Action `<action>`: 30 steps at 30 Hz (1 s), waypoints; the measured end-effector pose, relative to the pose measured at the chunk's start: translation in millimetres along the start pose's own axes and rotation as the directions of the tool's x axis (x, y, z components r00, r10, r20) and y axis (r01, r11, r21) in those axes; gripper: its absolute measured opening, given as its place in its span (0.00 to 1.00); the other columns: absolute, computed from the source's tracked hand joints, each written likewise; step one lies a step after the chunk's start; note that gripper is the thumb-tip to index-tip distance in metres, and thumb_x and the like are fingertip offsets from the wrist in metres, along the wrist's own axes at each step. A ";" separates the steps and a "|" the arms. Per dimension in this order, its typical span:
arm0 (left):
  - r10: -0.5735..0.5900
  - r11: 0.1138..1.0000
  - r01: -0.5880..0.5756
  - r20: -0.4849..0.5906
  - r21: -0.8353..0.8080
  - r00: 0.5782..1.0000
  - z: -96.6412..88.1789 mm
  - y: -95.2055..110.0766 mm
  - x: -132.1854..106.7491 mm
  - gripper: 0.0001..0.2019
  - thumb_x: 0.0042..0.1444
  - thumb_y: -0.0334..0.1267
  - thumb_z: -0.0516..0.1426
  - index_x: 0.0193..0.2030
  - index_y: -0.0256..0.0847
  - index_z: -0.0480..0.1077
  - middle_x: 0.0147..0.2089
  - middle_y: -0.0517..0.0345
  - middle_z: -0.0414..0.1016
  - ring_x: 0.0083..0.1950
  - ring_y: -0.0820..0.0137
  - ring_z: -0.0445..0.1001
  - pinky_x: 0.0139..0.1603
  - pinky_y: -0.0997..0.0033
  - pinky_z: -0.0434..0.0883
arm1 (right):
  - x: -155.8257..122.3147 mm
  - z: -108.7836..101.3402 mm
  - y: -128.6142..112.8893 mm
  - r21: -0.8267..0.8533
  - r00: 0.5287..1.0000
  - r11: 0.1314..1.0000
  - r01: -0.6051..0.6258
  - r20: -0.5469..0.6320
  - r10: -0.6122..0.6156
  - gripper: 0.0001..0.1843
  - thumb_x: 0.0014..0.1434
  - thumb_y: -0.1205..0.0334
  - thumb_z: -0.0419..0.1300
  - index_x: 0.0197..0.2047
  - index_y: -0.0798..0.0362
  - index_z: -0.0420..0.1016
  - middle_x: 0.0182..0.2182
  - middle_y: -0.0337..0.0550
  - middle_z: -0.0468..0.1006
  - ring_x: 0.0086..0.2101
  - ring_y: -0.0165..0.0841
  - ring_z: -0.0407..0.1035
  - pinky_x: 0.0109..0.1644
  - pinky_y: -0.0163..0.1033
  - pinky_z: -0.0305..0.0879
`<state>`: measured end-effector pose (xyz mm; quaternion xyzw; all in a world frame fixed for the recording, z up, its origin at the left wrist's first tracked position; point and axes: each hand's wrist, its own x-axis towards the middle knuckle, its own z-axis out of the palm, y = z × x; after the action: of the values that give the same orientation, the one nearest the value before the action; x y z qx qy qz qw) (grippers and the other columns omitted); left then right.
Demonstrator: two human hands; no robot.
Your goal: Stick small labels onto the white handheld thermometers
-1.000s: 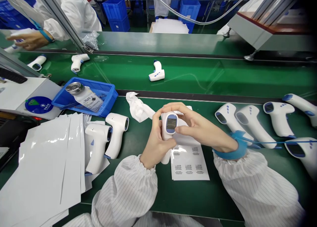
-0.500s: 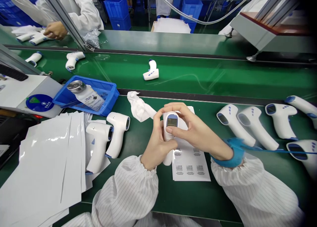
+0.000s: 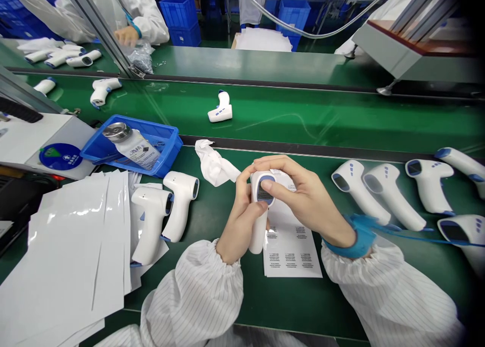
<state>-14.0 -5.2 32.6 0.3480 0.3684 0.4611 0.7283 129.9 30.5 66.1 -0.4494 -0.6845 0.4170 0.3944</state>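
Observation:
Both my hands are closed around one white infrared thermometer (image 3: 258, 236), its screen facing up toward me. My left hand (image 3: 240, 220) wraps its left side, with the thumb at the lower edge of the screen. From the right, my right hand (image 3: 303, 200) holds the top, its thumb pressed on the screen area. Below the hands lies a printed label sheet (image 3: 293, 258), partly covered by them. A crumpled white tissue (image 3: 214, 165) sits just beyond my left hand. Two more thermometers (image 3: 182, 200) rest left of it on the bench.
White sheets (image 3: 76, 236) are stacked at left, near a blue tray (image 3: 172, 152) holding a bottle (image 3: 138, 150). Several thermometers (image 3: 394, 195) lie at right. Others ride the green conveyor belt (image 3: 303, 114). Across it, a co-worker's hand (image 3: 128, 35) is beside a plastic bag (image 3: 142, 59).
My right thumb has moved up onto the screen, and my left thumb has shifted up to its lower edge. Thermometers on the belt have slid left. The co-worker's hand has moved right, off the thermometers.

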 end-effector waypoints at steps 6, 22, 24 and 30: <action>0.075 0.995 -0.082 -0.120 -0.054 0.990 2.4 2.4 1.9 0.27 0.60 0.33 0.53 0.64 0.56 0.55 0.44 0.61 0.68 0.39 0.71 0.73 0.39 0.70 0.73 | -9.6 8.1 3.6 0.082 0.969 0.991 -0.106 -0.215 0.121 0.11 0.66 0.58 0.55 0.51 0.46 0.70 0.53 0.43 0.74 0.55 0.39 0.69 0.59 0.49 0.66; 0.056 0.959 0.013 -0.235 0.282 0.970 -12.5 7.5 4.7 0.17 0.59 0.33 0.52 0.54 0.47 0.69 0.57 0.49 0.65 0.63 0.57 0.61 0.62 0.52 0.60 | 201.3 -33.8 72.1 -0.882 0.980 0.443 -0.164 -0.094 0.177 0.22 0.62 0.57 0.60 0.52 0.66 0.71 0.54 0.76 0.68 0.58 0.59 0.61 0.54 0.57 0.61; 0.035 0.955 0.035 -0.227 0.294 0.973 -10.9 7.2 4.4 0.17 0.58 0.32 0.51 0.53 0.47 0.70 0.54 0.50 0.67 0.61 0.57 0.63 0.61 0.52 0.60 | 225.4 0.4 67.6 -0.890 0.991 0.455 0.029 0.086 0.104 0.21 0.62 0.60 0.61 0.55 0.63 0.71 0.56 0.68 0.70 0.59 0.53 0.61 0.58 0.54 0.61; 0.010 0.944 0.075 -0.254 0.320 0.967 -12.5 5.2 11.2 0.14 0.55 0.30 0.51 0.47 0.40 0.72 0.49 0.48 0.70 0.55 0.59 0.68 0.59 0.55 0.62 | 279.6 118.4 52.4 -0.818 0.927 0.464 0.340 0.376 -0.016 0.20 0.66 0.57 0.60 0.59 0.53 0.69 0.57 0.49 0.71 0.52 0.42 0.70 0.55 0.54 0.70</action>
<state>-23.5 9.0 28.5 0.3965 0.5352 0.4219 0.6152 -43.0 281.9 23.5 -0.4386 -0.8972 0.0338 0.0387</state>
